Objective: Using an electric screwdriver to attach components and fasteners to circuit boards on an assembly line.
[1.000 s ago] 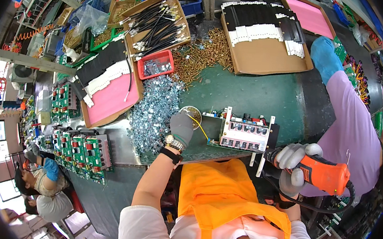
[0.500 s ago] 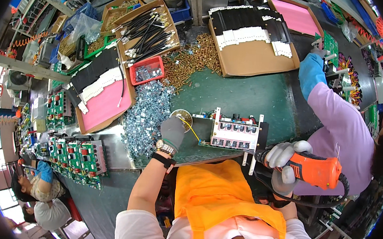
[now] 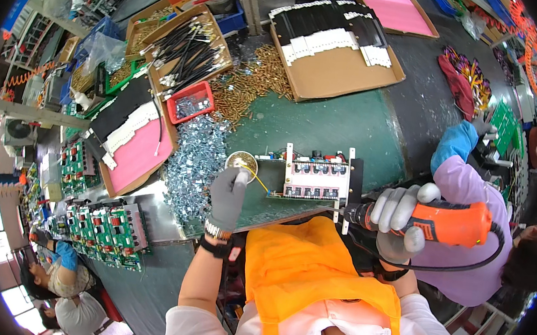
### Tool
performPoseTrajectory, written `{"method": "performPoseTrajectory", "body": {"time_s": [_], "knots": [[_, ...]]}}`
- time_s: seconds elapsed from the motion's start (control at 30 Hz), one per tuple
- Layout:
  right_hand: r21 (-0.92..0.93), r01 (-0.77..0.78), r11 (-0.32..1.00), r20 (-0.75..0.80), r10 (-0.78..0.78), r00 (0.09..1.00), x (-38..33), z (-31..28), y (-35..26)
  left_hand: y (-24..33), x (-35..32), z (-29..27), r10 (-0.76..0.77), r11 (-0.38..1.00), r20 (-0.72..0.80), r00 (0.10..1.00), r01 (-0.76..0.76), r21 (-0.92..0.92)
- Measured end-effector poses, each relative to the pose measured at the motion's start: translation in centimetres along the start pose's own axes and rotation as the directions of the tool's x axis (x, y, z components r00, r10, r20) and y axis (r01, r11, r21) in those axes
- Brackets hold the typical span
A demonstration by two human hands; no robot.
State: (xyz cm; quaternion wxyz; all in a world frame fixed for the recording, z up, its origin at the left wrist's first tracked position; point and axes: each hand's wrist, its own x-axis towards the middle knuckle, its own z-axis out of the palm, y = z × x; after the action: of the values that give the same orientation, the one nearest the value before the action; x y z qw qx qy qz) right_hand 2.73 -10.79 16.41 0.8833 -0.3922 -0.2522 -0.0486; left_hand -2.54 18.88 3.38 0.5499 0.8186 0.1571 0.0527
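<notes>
1. Head view: one unit point(image 3: 316, 179) is lying at the near edge of the green bench point(image 3: 336, 119), between the two hands.
2. Two white strips point(image 3: 288, 169) are already standing on the unit, and one black panel point(image 3: 356, 183) is sitting at its right side. Which fixings are in or missing is too small to tell, so how much is left stays unclear.
3. The right hand point(image 3: 398, 220) is gripping one orange drill point(image 3: 455, 223), its tip pointing toward the unit's lower right corner; contact is unclear.
4. The left hand point(image 3: 228, 193) is resting its fingertips at one cup point(image 3: 242, 154); whether they are pinching anything, I cannot tell. One yellow wire point(image 3: 259, 181) is running between unit and cup.
5. Farther out, one red tray point(image 3: 191, 117), one clip heap point(image 3: 193, 167), one brass heap point(image 3: 250, 89) and at least four boxes point(image 3: 348, 93) are lying; their loose pieces are beyond counting.
6. One co-worker's blue sleeve point(image 3: 454, 144) is showing at right.
</notes>
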Motion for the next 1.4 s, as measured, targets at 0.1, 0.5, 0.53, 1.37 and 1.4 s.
{"method": "performPoseTrajectory", "body": {"time_s": [0.1,0.5,0.53,1.37,1.4], "knots": [[0.137,0.028,0.990,-0.001,-0.028,1.000,0.8,1.0,-0.9,4.7,-3.4,1.2,-0.152,0.874,0.149,0.977,0.204,-0.441],[0.215,0.060,0.975,0.093,-0.082,0.992,1.8,3.4,-0.8,7.7,-5.8,1.9,-0.052,0.802,0.290,0.956,0.213,-0.558],[0.217,0.061,0.974,0.095,-0.084,0.992,1.8,3.5,-0.7,7.8,-5.9,1.8,-0.061,0.800,0.295,0.954,0.224,-0.557],[0.171,-0.019,0.985,-0.141,0.044,0.989,2.8,6.7,2.7,5.8,-2.8,-2.8,0.024,0.823,0.559,0.829,0.301,-0.482],[0.140,-0.028,0.990,-0.218,0.058,0.974,2.8,6.9,3.2,5.7,-2.7,-3.1,0.039,0.849,0.555,0.831,0.266,-0.457]]}}
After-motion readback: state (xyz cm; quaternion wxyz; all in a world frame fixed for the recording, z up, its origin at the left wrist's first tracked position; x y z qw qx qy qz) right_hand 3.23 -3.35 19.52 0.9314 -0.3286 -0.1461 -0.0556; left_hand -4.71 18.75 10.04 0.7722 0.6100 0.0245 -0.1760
